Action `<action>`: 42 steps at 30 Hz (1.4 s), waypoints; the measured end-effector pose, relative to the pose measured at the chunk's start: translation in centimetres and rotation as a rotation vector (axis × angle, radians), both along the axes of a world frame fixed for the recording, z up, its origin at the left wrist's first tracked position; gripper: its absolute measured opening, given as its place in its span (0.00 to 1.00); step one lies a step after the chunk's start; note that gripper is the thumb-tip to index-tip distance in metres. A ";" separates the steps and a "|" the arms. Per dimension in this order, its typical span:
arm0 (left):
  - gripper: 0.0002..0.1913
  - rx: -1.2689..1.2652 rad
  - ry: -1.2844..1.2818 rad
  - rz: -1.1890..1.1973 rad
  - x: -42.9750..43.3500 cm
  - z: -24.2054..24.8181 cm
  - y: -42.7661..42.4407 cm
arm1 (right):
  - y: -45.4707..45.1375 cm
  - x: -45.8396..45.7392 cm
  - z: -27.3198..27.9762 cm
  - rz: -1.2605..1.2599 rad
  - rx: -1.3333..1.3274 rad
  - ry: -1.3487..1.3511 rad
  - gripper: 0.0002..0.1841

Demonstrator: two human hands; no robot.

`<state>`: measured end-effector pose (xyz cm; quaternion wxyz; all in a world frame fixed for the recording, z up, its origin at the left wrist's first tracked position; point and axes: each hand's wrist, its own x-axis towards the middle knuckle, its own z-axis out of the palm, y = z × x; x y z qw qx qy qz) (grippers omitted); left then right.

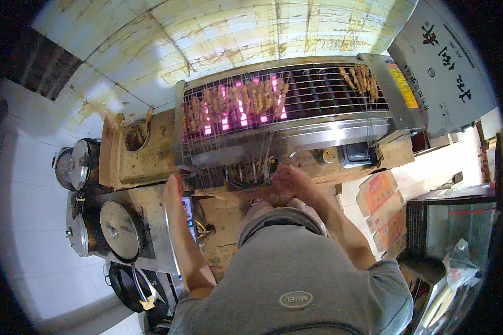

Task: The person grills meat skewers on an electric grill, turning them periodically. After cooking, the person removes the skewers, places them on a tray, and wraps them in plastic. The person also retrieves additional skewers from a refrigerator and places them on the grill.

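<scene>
A long stainless-steel grill [331,132] stands before me, with glowing pink burner bars under its left half. Many meat skewers [251,98] lie packed on the grate there, their thin sticks pointing towards me over the front edge. A smaller bunch of skewers [362,81] rests at the right end. My left hand [175,184] is at the grill's front left corner, beside the stick ends; its grip is unclear. Just right of the sticks is my right hand [286,178], blurred, and whether it holds anything cannot be made out. Between the hands, below the sticks, sits a dark round container [249,178].
A metal pot [137,136] stands in the tray [151,176] at left. Lidded pans [119,230] and a black wok [128,284] are on the lower left. A black plastic tray [357,155] lies front right; flattened cardboard [381,205] is on the floor.
</scene>
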<state>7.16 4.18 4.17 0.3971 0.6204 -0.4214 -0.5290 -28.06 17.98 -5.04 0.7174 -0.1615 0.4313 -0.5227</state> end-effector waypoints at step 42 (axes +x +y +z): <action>0.24 0.383 0.837 -0.485 -9.9 -3.0 -3.5 | -9.5 16.4 10.9 0.318 -0.239 2.222 0.30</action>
